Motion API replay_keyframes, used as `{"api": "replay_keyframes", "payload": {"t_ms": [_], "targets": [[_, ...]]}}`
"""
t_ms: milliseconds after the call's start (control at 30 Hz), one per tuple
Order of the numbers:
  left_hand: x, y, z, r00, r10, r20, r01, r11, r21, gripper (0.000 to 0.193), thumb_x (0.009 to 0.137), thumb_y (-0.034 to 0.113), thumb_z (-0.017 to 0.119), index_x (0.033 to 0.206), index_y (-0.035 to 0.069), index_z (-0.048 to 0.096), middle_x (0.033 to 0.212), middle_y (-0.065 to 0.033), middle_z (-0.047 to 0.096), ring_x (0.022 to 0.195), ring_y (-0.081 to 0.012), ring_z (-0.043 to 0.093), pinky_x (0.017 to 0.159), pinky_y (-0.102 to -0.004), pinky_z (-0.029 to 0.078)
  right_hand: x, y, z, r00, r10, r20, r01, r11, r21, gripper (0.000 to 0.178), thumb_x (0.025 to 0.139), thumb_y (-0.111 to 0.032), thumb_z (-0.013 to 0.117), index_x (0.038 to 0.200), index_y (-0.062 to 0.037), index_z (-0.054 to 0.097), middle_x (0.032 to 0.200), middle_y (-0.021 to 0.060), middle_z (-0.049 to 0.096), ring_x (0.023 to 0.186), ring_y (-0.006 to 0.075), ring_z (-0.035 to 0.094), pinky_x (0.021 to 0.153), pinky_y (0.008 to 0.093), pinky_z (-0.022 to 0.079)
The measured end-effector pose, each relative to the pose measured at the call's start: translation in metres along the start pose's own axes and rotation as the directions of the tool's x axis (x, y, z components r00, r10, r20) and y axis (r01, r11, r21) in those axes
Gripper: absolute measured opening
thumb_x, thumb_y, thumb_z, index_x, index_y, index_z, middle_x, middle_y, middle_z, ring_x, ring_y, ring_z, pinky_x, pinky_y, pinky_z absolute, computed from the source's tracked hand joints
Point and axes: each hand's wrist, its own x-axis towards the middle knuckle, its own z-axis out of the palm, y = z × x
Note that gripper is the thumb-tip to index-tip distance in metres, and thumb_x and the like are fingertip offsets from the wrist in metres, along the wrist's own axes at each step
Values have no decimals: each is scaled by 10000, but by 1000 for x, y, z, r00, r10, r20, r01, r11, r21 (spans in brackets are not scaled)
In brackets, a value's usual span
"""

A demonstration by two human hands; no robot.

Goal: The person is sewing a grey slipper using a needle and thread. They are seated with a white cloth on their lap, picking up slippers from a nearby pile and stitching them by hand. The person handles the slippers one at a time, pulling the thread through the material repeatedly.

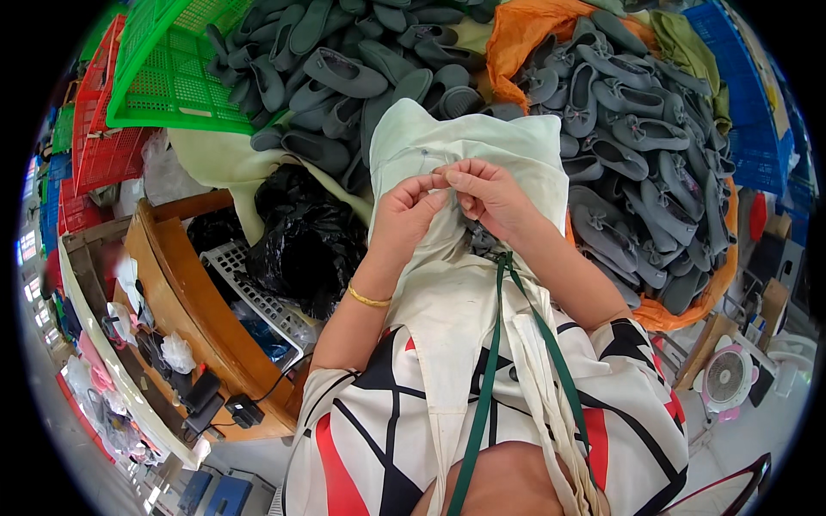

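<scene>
My left hand and my right hand meet over the pale cloth on my lap. The thumb and fingers of each are pinched together, the fingertips touching or nearly so. What lies between them is too small to make out. A thin dark mark or thread shows on the cloth just beyond the fingertips. Below my right hand sits a small cluster of dark grey pieces, partly hidden by that hand. A green cord hangs over my apron.
Grey slip-on shoes are heaped ahead; more grey shoes fill an orange sack at right. A green crate, black plastic bag and wooden drawer unit stand left. A small fan is at far right.
</scene>
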Motion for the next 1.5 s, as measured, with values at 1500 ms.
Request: {"api": "replay_keyframes", "payload": {"t_ms": [1500], "targets": [[-2,-4,-9,1000,-15,6,15,998,56,124,921,72,669,1018,-1,698,864,49,642,736,-8,509,648,-161,408,-2,2,2,999,-48,-12,45,987,-152,158,895,-197,734,938,-55,679,814,-27,632,658,56,509,581,219,407]]}}
